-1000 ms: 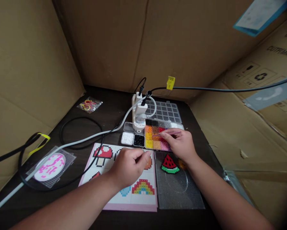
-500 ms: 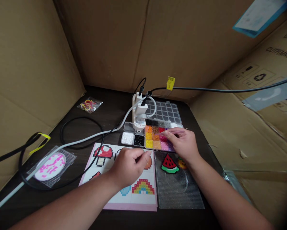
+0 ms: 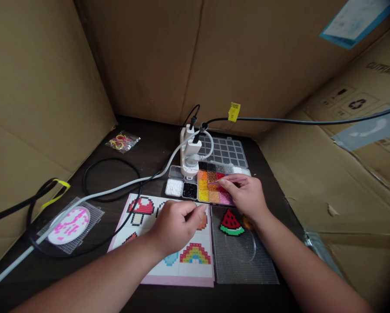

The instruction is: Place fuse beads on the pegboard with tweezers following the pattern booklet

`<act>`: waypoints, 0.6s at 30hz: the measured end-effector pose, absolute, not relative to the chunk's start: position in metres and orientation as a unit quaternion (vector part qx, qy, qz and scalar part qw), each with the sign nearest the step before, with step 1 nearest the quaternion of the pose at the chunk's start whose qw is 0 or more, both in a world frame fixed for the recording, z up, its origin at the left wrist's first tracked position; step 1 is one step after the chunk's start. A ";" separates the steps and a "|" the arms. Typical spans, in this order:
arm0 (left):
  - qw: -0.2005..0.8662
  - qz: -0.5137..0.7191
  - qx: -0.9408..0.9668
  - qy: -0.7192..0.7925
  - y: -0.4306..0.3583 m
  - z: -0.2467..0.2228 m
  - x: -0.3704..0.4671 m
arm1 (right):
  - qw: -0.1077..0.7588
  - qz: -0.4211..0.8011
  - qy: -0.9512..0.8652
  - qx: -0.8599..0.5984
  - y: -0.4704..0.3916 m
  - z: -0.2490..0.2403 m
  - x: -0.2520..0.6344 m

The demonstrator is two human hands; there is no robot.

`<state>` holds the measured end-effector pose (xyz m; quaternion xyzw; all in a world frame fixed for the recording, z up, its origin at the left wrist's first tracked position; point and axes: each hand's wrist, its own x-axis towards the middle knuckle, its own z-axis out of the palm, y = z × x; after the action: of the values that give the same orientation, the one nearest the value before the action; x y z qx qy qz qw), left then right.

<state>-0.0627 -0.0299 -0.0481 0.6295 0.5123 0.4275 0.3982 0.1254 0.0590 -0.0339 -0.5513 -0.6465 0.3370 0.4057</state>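
My right hand (image 3: 245,194) pinches pink tweezers (image 3: 232,180), their tips pointing left over the orange and brown compartments of a bead box (image 3: 213,196). Loosely curled, my left hand (image 3: 179,226) rests over a pattern sheet (image 3: 195,278) printed with pixel pictures; whether anything is inside its fingers is hidden. To the right of the sheet lies a clear pegboard (image 3: 247,265). A watermelon slice made of beads (image 3: 230,224) sits on it, and an orange-yellow bead piece (image 3: 247,221) is partly covered by my right wrist.
White beads (image 3: 174,188) and black beads (image 3: 190,190) fill two small boxes. Behind them stands a power strip (image 3: 189,167) with plugs and a grey cable (image 3: 123,185). At left, a white dish with pink beads (image 3: 69,226) sits on a small pegboard. Cardboard walls (image 3: 149,61) surround the table.
My right hand has shifted slightly left and down with the tweezers, covering more of the orange-yellow piece. The left hand stays in place; the whole view has shifted a little.
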 end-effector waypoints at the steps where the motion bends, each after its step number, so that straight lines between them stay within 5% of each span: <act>1: 0.398 0.427 0.630 0.512 -0.030 -0.048 -0.063 | 0.405 0.339 -0.647 -0.551 0.059 -0.034 0.126; 18: 0.383 0.405 0.637 0.532 -0.030 -0.050 -0.063 | 0.423 0.351 -0.633 -0.546 0.058 -0.029 0.125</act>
<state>-0.0627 -0.0301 -0.0497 0.6371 0.5324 0.4051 0.3828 0.1247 0.0580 -0.0288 -0.5456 -0.6328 0.3506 0.4229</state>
